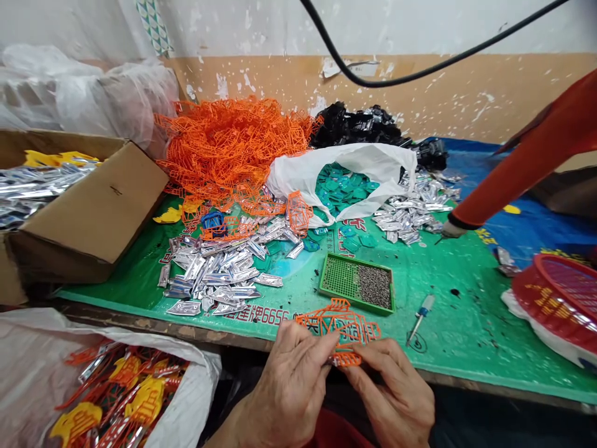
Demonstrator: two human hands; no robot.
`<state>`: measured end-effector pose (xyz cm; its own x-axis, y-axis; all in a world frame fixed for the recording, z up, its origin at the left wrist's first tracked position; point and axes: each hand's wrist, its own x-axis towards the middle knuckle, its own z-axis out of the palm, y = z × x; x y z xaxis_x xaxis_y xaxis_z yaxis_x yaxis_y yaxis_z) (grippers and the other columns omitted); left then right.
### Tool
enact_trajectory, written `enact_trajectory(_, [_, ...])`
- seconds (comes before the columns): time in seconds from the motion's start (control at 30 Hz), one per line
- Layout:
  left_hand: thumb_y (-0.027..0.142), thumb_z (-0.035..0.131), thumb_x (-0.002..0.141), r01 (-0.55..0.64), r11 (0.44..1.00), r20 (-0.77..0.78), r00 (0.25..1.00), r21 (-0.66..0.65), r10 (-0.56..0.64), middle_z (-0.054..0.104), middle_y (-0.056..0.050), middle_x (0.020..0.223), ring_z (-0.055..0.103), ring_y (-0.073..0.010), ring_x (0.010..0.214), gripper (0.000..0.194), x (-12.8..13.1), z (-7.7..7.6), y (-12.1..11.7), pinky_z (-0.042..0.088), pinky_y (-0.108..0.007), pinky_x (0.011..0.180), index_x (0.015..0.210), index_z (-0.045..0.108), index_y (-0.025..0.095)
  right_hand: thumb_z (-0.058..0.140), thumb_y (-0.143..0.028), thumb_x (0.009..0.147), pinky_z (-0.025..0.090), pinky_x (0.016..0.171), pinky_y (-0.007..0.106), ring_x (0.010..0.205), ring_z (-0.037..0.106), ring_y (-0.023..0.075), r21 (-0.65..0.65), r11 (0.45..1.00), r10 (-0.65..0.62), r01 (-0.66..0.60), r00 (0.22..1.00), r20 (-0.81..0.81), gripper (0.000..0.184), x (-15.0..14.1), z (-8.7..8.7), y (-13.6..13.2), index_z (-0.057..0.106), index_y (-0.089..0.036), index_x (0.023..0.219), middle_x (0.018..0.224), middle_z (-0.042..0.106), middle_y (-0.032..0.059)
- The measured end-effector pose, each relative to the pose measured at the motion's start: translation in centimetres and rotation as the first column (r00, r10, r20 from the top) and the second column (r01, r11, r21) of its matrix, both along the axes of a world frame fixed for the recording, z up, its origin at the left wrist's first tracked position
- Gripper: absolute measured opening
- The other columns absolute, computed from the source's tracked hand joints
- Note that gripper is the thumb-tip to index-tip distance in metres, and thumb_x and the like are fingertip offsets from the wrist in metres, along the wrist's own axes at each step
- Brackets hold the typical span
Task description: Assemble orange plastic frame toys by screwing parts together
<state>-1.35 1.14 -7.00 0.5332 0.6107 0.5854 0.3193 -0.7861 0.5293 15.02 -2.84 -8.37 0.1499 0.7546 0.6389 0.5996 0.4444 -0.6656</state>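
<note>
An orange plastic lattice frame (pixel 342 323) is held low over the table's front edge. My left hand (pixel 291 376) pinches its near left side, thumb and fingers closed. On the near right side my right hand (pixel 392 386) is closed on the same frame, fingertips close to the left hand's. A small shiny bit shows between the fingertips, too small to name. Just beyond the frame sits a green tray (pixel 357 283) of small metal pieces, probably screws or pins, heaped at its right end.
Silver metal-look plates (pixel 209 274) lie left of centre, before a big pile of orange frames (pixel 237 143). A white bag (pixel 298 171) holds green parts. A cardboard box (pixel 93 218), a sack (pixel 186 404), a pen (pixel 420 317), a red basket (pixel 559 311) and an electric-screwdriver-like orange-red sleeve (pixel 522 158) surround.
</note>
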Motion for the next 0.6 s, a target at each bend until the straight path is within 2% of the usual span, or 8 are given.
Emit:
enact_trajectory(0.2, [-0.001, 0.047, 0.086, 0.054, 0.996, -0.074, 0.996, -0.068, -0.059, 0.063, -0.013, 0.095, 0.048, -0.0203, 0.083, 0.044, 0.1, 1.0, 0.7, 0.046, -0.037, 0.076, 0.130, 0.041, 0.005, 0.065, -0.013, 0.082, 0.054, 0.053, 0.019, 0.060, 0.061, 0.0111, 0.036, 0.999, -0.028, 0.025, 0.996, 0.087, 0.010, 0.6, -0.5, 0.1, 0.067, -0.016, 0.091, 0.071, 0.063, 0.0033])
enact_trajectory(0.3, [-0.001, 0.046, 0.086, 0.070, 0.989, -0.112, 0.990, -0.128, -0.085, 0.061, -0.010, 0.093, 0.047, -0.0196, 0.083, 0.033, 0.2, 1.1, 1.1, 0.046, -0.035, 0.074, 0.116, 0.052, 0.010, 0.065, -0.012, 0.082, 0.055, 0.055, 0.020, 0.060, 0.062, 0.0113, 0.074, 0.997, -0.043, 0.032, 0.987, 0.153, 0.010, 1.0, -0.5, 0.1, 0.067, -0.015, 0.091, 0.070, 0.064, 0.0035])
enact_trajectory(0.43, [0.001, 0.048, 0.087, 0.100, 0.977, -0.067, 0.991, -0.190, -0.114, 0.059, -0.008, 0.088, 0.046, -0.0185, 0.082, 0.021, 0.3, 0.9, 1.3, 0.043, -0.031, 0.070, 0.099, 0.061, 0.013, 0.065, -0.011, 0.081, 0.055, 0.057, 0.020, 0.062, 0.062, 0.0109, 0.100, 0.994, -0.056, 0.038, 0.980, 0.189, 0.014, 1.2, -0.5, -0.2, 0.064, -0.015, 0.095, 0.073, 0.065, 0.0042])
enact_trajectory(0.6, [0.000, 0.050, 0.086, 0.141, 0.977, 0.012, 0.990, -0.162, -0.141, 0.063, -0.008, 0.085, 0.045, -0.0174, 0.080, 0.025, 0.3, 0.9, 1.0, 0.041, -0.030, 0.070, 0.106, 0.062, 0.011, 0.064, -0.012, 0.082, 0.053, 0.053, 0.019, 0.059, 0.061, 0.0102, 0.104, 0.993, -0.066, 0.048, 0.981, 0.184, 0.013, 1.1, -0.4, -0.4, 0.063, -0.015, 0.095, 0.070, 0.063, 0.0029])
